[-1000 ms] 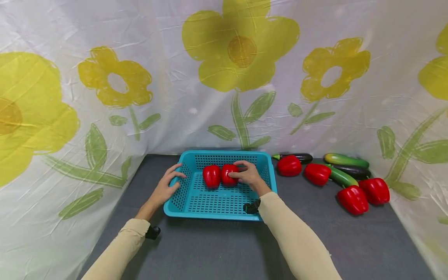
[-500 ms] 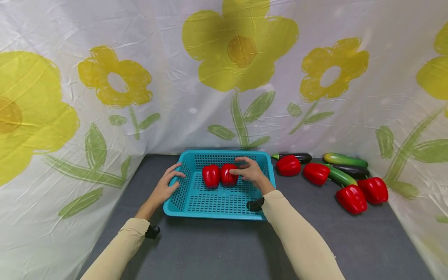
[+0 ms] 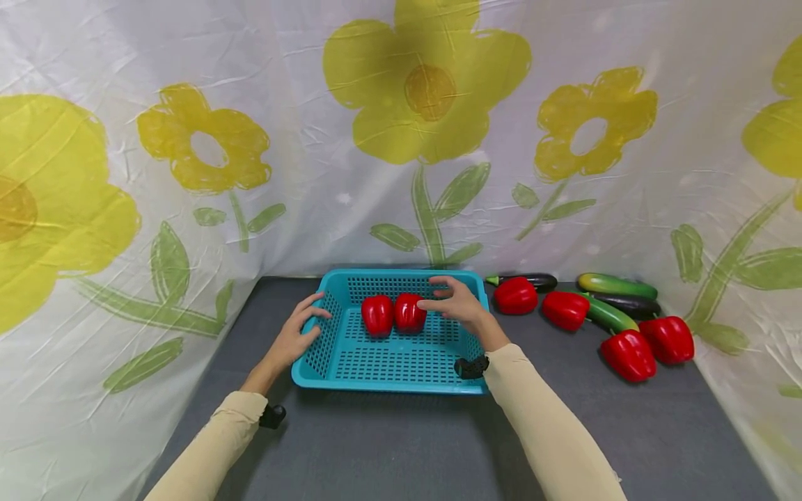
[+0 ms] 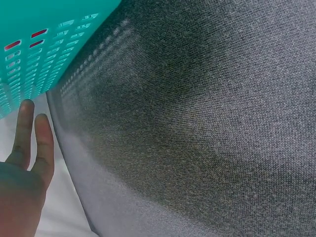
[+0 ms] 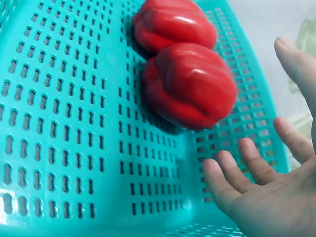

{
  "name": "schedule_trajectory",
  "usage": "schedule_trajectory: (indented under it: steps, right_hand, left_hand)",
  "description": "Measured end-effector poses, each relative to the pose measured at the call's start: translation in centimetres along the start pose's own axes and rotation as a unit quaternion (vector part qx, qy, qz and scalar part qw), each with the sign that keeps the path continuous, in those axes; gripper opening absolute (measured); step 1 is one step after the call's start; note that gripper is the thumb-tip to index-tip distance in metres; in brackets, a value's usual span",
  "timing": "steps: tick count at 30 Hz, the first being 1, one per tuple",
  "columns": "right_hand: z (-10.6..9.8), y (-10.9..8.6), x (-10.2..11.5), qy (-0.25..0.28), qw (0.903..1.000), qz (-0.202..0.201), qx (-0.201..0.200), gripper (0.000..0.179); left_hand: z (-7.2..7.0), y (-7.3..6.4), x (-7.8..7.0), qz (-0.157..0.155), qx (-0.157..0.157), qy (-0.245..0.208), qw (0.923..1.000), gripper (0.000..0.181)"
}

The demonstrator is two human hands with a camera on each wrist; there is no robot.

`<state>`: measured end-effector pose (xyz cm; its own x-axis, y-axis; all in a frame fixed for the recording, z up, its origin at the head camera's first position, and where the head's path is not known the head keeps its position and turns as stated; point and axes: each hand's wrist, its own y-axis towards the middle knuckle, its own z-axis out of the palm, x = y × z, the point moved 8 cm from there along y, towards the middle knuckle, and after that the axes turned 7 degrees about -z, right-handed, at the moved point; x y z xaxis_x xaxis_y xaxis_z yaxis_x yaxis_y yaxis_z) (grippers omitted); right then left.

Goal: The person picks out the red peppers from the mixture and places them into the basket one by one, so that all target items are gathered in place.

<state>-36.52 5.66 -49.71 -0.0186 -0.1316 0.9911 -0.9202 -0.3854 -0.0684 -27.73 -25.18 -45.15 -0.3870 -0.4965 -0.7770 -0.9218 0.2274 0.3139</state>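
Two red bell peppers lie side by side in a turquoise perforated basket (image 3: 388, 385), the left pepper (image 3: 377, 316) touching or nearly touching the right pepper (image 3: 410, 313). My right hand (image 3: 462, 306) hovers over the basket's right part, its fingers spread and holding nothing. In the right wrist view a gap shows between those fingers (image 5: 254, 160) and the nearer pepper (image 5: 192, 86). At the basket's left rim is my left hand (image 3: 294, 335), fingers extended over the edge. The left wrist view has two of its fingers (image 4: 43, 143) beside the basket's outer wall (image 4: 49, 54).
Right of the basket lie more red bell peppers (image 3: 628, 355), a zucchini (image 3: 610, 314), a yellow-green zucchini (image 3: 617, 286) and dark eggplants (image 3: 539, 281). A flower-printed curtain (image 3: 313, 209) hangs behind and beside the dark grey table (image 3: 388, 445).
My right hand has let go of the right pepper and drawn back rightward, its fingers spreading. The peppers and basket stay in place; the left hand has hardly moved.
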Motion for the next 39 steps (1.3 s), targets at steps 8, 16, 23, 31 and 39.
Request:
schedule_trajectory:
  steps: [8, 16, 23, 31, 39]
  right_hand:
    - [-1.0, -1.0, 2.0, 0.008, 0.9992, -0.033, 0.022, 0.062]
    - [-2.7, -2.6, 3.8, 0.032, 0.9960, -0.082, 0.013, 0.041]
    - [-3.9, -3.9, 4.6, 0.057, 0.9904, -0.125, -0.012, 0.036]
    - [-5.2, -5.8, 5.4, 0.061, 0.9835, -0.165, -0.041, 0.030]
    - [-7.1, -7.4, 5.2, 0.053, 0.9809, -0.176, -0.062, 0.029]
  left_hand:
    - [0.1, 0.0, 0.0, 0.001, -0.001, 0.002, 1.0000, 0.029]
    - [0.1, 0.1, 0.0, 0.005, -0.002, 0.003, 1.0000, 0.029]
    - [0.1, 0.1, 0.1, -0.010, 0.000, 0.004, 0.9999, 0.030]
    - [0.1, 0.0, 0.0, -0.006, -0.001, -0.001, 1.0000, 0.030]
    - [0.1, 0.0, 0.2, -0.004, -0.002, -0.004, 1.0000, 0.028]
